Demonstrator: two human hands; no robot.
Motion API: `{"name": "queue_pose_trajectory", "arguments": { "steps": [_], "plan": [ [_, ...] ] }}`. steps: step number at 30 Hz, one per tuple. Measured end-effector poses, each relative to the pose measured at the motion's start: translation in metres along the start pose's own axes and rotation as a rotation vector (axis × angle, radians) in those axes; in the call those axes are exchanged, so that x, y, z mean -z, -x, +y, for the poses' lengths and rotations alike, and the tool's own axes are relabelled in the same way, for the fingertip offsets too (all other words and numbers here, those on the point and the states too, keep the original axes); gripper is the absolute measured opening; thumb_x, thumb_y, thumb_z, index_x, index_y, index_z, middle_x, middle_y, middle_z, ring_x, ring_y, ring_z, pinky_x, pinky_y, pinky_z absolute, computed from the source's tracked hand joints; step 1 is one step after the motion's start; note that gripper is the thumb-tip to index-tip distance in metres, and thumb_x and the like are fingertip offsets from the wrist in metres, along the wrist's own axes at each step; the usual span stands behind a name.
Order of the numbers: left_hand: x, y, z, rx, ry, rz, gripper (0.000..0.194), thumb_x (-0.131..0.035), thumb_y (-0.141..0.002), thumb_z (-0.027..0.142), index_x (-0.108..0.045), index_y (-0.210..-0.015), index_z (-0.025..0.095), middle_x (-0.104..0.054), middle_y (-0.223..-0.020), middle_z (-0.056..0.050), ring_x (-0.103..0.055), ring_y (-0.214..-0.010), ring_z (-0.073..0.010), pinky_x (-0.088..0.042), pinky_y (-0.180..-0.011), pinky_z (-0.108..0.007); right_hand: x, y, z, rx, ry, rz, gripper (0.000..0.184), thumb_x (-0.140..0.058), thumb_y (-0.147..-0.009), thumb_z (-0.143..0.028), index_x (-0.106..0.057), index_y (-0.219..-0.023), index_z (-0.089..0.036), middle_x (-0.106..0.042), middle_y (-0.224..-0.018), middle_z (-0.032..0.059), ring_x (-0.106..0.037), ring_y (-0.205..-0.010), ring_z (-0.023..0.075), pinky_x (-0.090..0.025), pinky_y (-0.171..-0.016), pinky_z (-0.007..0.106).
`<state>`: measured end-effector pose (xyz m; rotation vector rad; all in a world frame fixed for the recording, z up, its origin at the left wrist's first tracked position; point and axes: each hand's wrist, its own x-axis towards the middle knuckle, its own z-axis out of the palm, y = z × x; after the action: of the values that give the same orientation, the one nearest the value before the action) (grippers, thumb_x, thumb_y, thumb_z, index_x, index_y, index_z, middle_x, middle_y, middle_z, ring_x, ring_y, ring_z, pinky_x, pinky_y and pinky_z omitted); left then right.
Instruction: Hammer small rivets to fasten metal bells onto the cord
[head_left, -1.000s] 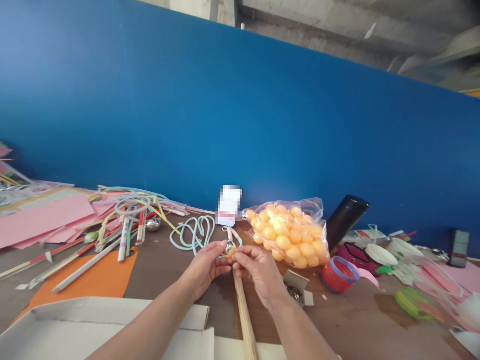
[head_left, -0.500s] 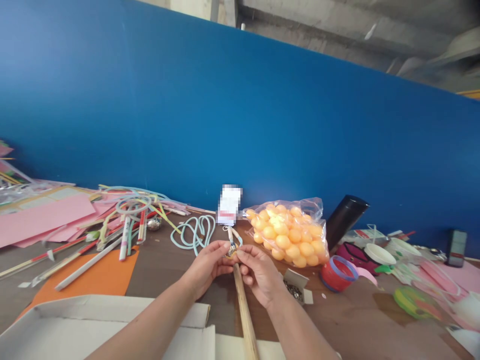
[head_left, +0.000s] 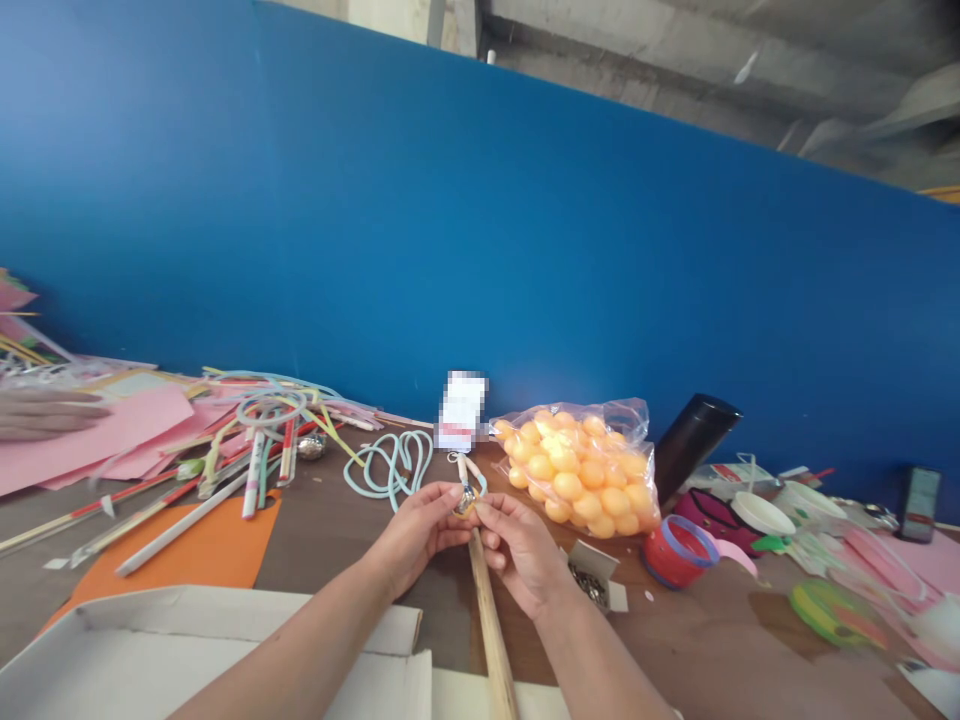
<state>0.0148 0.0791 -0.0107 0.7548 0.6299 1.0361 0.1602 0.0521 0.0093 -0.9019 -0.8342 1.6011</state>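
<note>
Between the fingertips of both hands is a small shiny silver piece [head_left: 466, 500] with a yellowish edge; its exact kind I cannot make out. My left hand [head_left: 418, 528] pinches it from the left, thumb on top. From the other side, my right hand [head_left: 521, 545] has thumb and forefinger closed at its right edge. A pale wooden stick [head_left: 491, 625] runs from just below the fingertips toward me, between my forearms. Right behind the fingers lies a cord-like piece with a pale end [head_left: 472, 468], near a white card [head_left: 461, 412].
A bag of orange balls [head_left: 574, 470] lies behind my right hand, near a small box of metal bits [head_left: 592, 580] and a red cup [head_left: 679, 552]. Blue tubing [head_left: 386, 470] sits left. A white tray [head_left: 187, 605] is in front. Another person's hand [head_left: 49, 412] rests on pink paper.
Another person's hand has come into view at the far left, over the pink paper. My hands keep the same pinch on the silver piece; the view has shifted slightly.
</note>
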Motion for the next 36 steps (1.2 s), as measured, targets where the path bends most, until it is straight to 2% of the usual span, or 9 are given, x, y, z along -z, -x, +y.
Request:
{"name": "queue_pose_trajectory", "arguments": {
  "steps": [36],
  "plan": [
    [-0.0039,0.0018,0.0043,-0.046,0.001,-0.048,0.018,-0.062,-0.077,0.030,-0.056,-0.083,0.014,-0.064,-0.075,-0.005,-0.063,-0.068,-0.0116,-0.052,-0.064,-0.023,-0.0008,-0.0006,0.0003,0.035,-0.017,-0.038,0.014,-0.069,-0.073,-0.024,-0.059,-0.076,-0.014,-0.059,-0.068,0.0004,-0.037,-0.047,0.0025,-0.028,-0.039,0.012]
  ]
}}
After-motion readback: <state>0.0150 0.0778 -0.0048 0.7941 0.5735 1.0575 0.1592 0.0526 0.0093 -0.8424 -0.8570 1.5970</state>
